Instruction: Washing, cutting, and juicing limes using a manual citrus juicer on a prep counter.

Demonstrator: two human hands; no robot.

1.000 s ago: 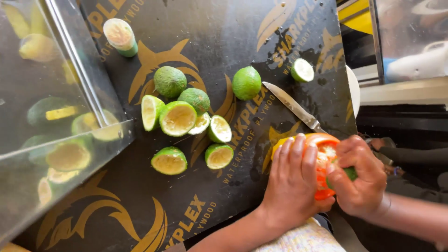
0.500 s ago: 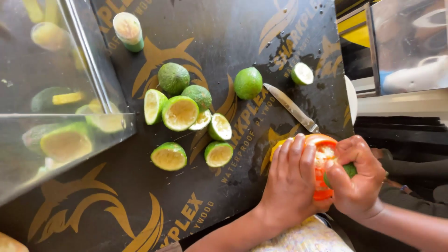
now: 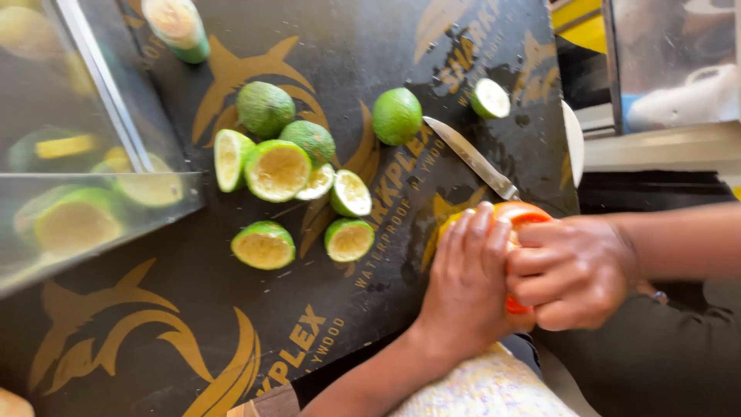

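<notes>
Both hands are wrapped around a round orange plastic squeezer point(image 3: 519, 220) at the near right edge of the black printed board point(image 3: 193, 324). The left hand point(image 3: 467, 282) lies flat over its near side, fingers pressed close together. The right hand point(image 3: 571, 270) is curled tight around its right side. Only a bit of the orange top shows between them, so I cannot tell what sits inside it.

Just beyond the hands lies a long steel knife point(image 3: 471, 158), its blade pointing away. Beside the blade tip sits a whole round green lime point(image 3: 397, 116), and a small cut lime piece point(image 3: 491, 98) rests farther right. In the middle of the board is a bunch of cut lime halves point(image 3: 276, 170) with pale yellow insides, mixed with two more whole ones. A clear glass box point(image 3: 85, 154) stands at the left with more cut limes behind it.
</notes>
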